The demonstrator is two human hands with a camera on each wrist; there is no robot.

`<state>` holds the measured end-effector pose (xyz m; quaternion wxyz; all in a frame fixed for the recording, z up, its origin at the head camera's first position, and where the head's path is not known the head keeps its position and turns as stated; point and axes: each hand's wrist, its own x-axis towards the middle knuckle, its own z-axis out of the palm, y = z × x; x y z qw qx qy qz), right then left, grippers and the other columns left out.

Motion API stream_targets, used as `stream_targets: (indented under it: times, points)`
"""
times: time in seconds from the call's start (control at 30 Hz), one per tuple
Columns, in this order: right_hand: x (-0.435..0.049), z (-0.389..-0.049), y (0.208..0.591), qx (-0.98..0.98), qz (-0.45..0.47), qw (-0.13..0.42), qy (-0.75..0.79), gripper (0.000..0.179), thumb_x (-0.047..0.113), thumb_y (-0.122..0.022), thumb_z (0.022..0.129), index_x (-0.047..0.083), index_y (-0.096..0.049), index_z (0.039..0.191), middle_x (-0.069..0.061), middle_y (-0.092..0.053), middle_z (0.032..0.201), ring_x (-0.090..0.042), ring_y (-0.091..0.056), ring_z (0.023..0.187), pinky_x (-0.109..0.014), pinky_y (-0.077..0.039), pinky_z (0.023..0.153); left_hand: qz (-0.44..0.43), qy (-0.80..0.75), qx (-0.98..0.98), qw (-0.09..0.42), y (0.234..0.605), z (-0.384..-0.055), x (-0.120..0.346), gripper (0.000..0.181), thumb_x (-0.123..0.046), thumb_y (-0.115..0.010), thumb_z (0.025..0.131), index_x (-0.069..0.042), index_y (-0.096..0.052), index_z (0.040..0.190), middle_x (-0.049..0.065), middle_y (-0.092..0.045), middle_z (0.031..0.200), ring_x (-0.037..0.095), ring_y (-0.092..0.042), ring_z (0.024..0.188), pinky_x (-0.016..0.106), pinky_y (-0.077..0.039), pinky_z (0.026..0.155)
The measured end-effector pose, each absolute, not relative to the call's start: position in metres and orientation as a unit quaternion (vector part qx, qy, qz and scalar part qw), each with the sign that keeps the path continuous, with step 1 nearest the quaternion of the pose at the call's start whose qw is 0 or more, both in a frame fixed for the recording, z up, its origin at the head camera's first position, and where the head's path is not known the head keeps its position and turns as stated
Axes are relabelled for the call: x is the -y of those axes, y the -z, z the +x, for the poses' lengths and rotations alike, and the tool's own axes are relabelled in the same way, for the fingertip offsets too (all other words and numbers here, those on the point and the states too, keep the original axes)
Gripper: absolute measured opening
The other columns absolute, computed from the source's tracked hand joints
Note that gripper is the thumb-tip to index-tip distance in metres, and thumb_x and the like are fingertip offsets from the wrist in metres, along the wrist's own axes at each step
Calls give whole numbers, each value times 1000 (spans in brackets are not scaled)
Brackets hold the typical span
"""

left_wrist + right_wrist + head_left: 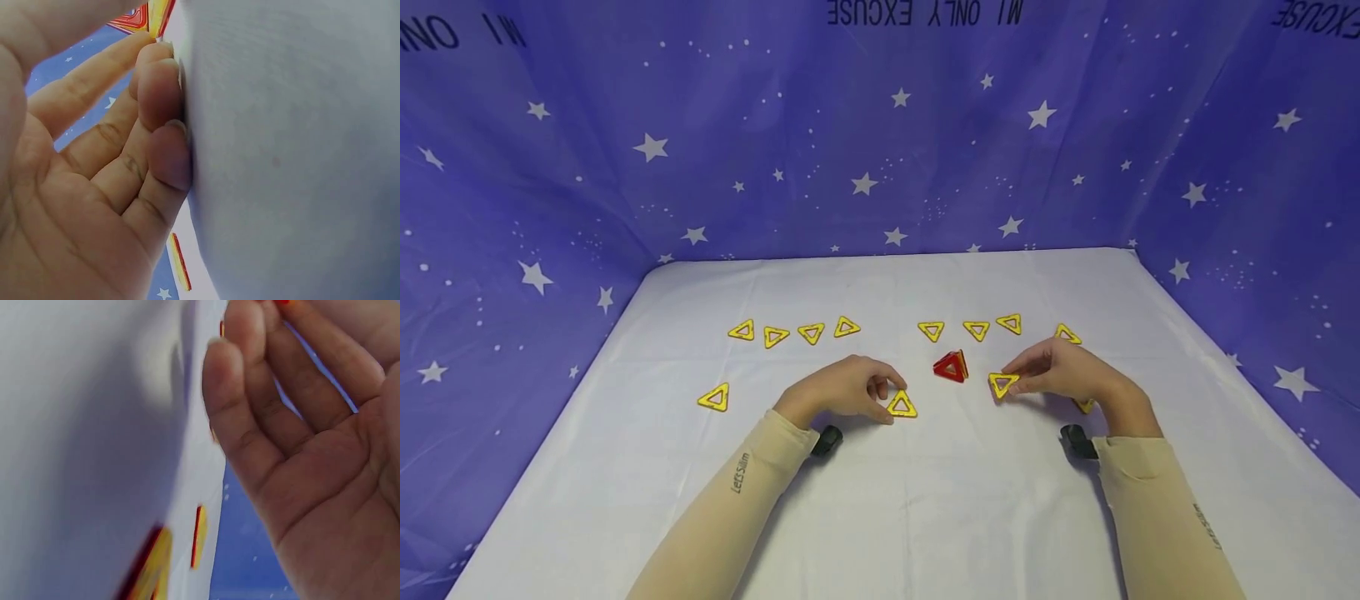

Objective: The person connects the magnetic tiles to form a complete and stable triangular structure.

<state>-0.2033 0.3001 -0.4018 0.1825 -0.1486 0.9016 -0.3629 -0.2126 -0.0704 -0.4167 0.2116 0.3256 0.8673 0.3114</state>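
Observation:
Near the table's middle my left hand (853,387) pinches a yellow triangular magnetic tile (901,412) between thumb and fingers, close over the white cloth. Its other fingers curl against the cloth in the left wrist view. My right hand (1063,371) grips another yellow triangle tile (1002,375) by its right side, tilted up a little. Between the two hands stands a small red pyramid-like piece (943,365) of triangle tiles, with a yellow edge at its right. Behind and below the right hand, two yellow tiles (1084,407) are partly hidden.
Several yellow triangle tiles (812,328) lie in a row at back left, and more tiles (977,325) form a row at back right. One lone tile (725,397) lies left of the left hand. A blue starry curtain (805,208) surrounds the white table (925,500).

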Motion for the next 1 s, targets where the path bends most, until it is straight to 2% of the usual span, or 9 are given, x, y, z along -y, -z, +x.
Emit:
stream_targets:
  times: [0.3,0.43,0.63,0.87,1.0]
  points:
    - [-261,-208,395,-877,-210,188,388,30,20,-90,76,10,-81,104,0,-75,89,-23,-66,79,-31,-53,71,322,-312,-868,211,416,-212,72,42,-19,-88,79,-17,-73,118,-2,-64,88,12,-55,78,30,-45,73]
    - [-239,-211,395,-870,-251,194,378,28,19,-90,76,12,-81,102,4,-75,88,-21,-67,78,-32,-54,71,331,-314,-865,207,417,-212,72,43,-20,-88,80,-16,-73,120,-3,-63,86,12,-54,76,29,-45,71]
    - [-213,-217,397,-863,-292,194,364,29,19,-91,76,11,-81,102,5,-74,88,-17,-68,76,-31,-54,70,333,-301,-870,202,418,-212,69,43,-24,-87,81,-20,-74,121,-4,-63,85,10,-53,73,28,-45,68]
    - [-195,-220,397,-858,-309,204,355,25,10,-89,75,7,-82,99,3,-75,87,-13,-69,75,-30,-55,69,341,-304,-868,194,417,-211,67,41,-23,-87,81,-20,-75,120,-3,-62,81,9,-52,70,27,-44,67]
    - [-187,-219,396,-860,-306,209,350,25,10,-89,76,7,-82,99,5,-75,86,-13,-69,75,-30,-55,69,347,-304,-867,190,416,-211,66,42,-21,-87,81,-19,-75,121,-4,-61,78,7,-49,66,26,-43,64]
